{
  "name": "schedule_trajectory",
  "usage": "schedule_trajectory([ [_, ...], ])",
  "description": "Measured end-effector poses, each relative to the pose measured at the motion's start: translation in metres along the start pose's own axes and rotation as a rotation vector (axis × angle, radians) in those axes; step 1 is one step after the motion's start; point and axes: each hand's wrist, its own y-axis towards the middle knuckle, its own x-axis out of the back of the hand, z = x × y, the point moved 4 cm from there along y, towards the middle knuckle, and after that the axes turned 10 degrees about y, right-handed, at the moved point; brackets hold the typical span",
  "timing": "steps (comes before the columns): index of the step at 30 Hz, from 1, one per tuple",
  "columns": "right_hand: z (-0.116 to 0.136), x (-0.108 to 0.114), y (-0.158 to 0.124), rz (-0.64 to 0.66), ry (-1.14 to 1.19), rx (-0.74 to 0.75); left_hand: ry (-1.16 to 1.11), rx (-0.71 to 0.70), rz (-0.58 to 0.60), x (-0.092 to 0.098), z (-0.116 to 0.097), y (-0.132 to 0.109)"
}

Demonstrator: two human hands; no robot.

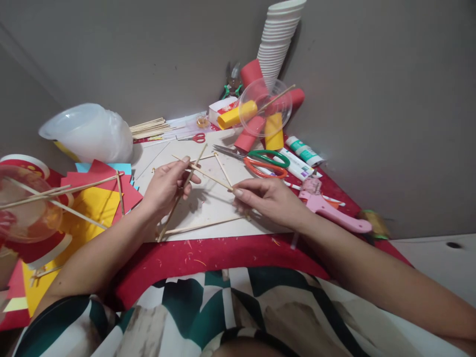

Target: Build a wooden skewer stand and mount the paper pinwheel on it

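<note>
While it is hanging just above the flat white sheet (208, 206), the frame of thin pale wooden sticks (210, 177) is being pinched from both sides. The left hand (167, 184) is closing its thumb and fingertips around a crossing of sticks, and the right hand (269, 198) is gripping the near end of a slanting stick between thumb and forefinger, its other fingers curling under. Holding at the joints is probably steadying the loose sticks against sliding apart. The longest stick (168, 221) is running on a diagonal, its far tip pointing away toward the wall and its near tip aiming back at the person's left forearm; the stick between the hands is lying crosswise, left to right. The sheet is resting on a red tablecloth (208, 255). Green- and orange-handled scissors (266, 164) are lying just beyond the right hand, a pink plastic tool (334, 210) beside its wrist, and red and yellow paper pieces (94, 203) are spreading out left of the sheet.
</note>
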Motion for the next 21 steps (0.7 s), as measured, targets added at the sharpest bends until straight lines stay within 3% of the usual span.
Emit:
schedule_trajectory([
  [8,-0.003,0.005,0.003,-0.052,-0.316,0.185,-0.008,-0.062,-0.104,0.012,-0.019,-0.002],
  [13,-0.008,0.004,0.002,-0.036,-0.433,0.229,-0.027,-0.109,-0.128,0.01,-0.016,-0.003],
  [21,-0.013,0.004,-0.001,-0.122,-0.537,0.24,0.011,-0.222,-0.121,0.006,-0.009,-0.013],
])
